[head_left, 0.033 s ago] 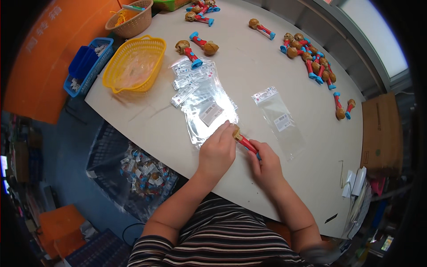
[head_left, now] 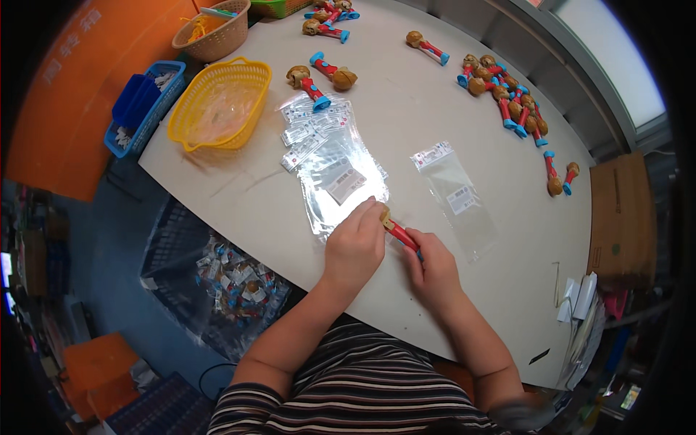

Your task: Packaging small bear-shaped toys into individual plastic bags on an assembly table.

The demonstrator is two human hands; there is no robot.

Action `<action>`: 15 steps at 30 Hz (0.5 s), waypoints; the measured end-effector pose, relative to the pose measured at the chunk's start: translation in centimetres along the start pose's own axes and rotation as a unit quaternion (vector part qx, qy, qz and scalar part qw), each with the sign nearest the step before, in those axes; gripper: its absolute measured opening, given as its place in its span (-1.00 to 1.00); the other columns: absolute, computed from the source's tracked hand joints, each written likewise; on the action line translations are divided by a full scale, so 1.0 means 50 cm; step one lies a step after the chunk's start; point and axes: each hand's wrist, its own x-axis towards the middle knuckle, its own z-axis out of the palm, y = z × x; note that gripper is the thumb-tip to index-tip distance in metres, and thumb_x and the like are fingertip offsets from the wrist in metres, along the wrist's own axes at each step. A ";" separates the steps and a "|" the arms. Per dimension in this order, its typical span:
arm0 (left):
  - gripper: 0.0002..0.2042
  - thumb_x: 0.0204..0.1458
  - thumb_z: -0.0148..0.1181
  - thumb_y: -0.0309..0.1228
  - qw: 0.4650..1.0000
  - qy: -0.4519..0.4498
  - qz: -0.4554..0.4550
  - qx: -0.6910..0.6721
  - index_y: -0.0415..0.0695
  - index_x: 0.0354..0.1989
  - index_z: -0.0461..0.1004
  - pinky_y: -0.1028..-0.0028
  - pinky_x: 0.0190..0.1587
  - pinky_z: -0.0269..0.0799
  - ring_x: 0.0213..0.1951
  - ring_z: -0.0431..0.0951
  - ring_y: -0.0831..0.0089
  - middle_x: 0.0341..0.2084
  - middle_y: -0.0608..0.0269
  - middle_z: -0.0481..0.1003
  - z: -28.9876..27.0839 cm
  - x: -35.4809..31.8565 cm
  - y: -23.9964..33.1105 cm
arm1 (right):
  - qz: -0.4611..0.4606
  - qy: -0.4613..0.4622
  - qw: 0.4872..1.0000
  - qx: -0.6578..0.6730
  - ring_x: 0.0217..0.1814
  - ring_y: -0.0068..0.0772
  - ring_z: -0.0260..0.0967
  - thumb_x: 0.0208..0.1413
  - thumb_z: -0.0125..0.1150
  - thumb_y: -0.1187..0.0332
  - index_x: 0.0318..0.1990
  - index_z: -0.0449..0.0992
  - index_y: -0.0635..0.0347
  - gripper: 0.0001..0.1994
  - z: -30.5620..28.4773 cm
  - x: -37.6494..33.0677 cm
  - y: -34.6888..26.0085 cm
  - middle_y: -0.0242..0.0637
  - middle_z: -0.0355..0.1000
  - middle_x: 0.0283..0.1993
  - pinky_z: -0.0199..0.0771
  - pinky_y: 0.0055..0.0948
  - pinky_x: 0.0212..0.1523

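Note:
In front of me I hold a candy dispenser (head_left: 397,232) with a red stem, a brown figure head and a blue foot. My left hand (head_left: 355,243) is closed around its head end. Gripping the foot end is my right hand (head_left: 436,264), which partly hides the blue part. Just beyond the left hand lies an overlapping stack of clear plastic bags (head_left: 330,163) with printed headers and white labels. One separate clear bag (head_left: 453,199) lies flat to the right. Two dispensers (head_left: 312,88) rest at the far end of the stack.
A yellow basket (head_left: 257,101) stands at the table's left edge, near a blue basket (head_left: 119,148) and a tan one (head_left: 210,49). More dispensers (head_left: 507,94) cluster at far right. Below left, a lined crate (head_left: 174,246) holds bagged dispensers. A cardboard box (head_left: 620,217) stands at right.

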 end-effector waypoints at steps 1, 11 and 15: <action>-0.79 -0.02 0.16 -0.67 1.000 0.004 0.011 -0.009 -0.29 -0.18 0.52 0.34 -0.12 0.56 -0.16 0.62 0.09 -0.15 -0.09 0.56 0.000 0.005 0.004 | -0.022 0.013 1.000 -0.016 -0.29 -0.39 0.44 0.21 0.16 0.46 -0.01 0.44 0.33 -0.77 0.004 0.001 0.002 -0.15 0.49 -0.25 0.45 -0.42 -0.27; -0.75 -0.18 0.22 -0.69 0.994 0.070 0.043 0.067 -0.21 -0.26 0.54 0.27 -0.14 0.45 -0.22 0.53 0.14 -0.28 0.14 0.50 0.006 -0.004 0.007 | 0.419 0.077 0.683 0.594 -0.47 -0.64 0.26 0.33 0.02 0.38 -0.07 0.31 0.18 -0.88 0.004 0.010 -0.009 -0.37 0.37 -0.34 0.39 -0.61 -0.52; -0.74 -0.21 0.24 -0.66 0.992 0.053 0.109 -0.030 -0.20 -0.26 0.54 0.28 -0.19 0.40 -0.25 0.49 0.14 -0.32 0.14 0.47 0.014 -0.004 0.030 | 0.374 0.046 0.733 0.567 -0.37 -0.61 0.30 0.32 0.01 0.41 -0.03 0.31 0.22 -0.85 0.014 -0.009 -0.004 -0.35 0.38 -0.27 0.41 -0.61 -0.41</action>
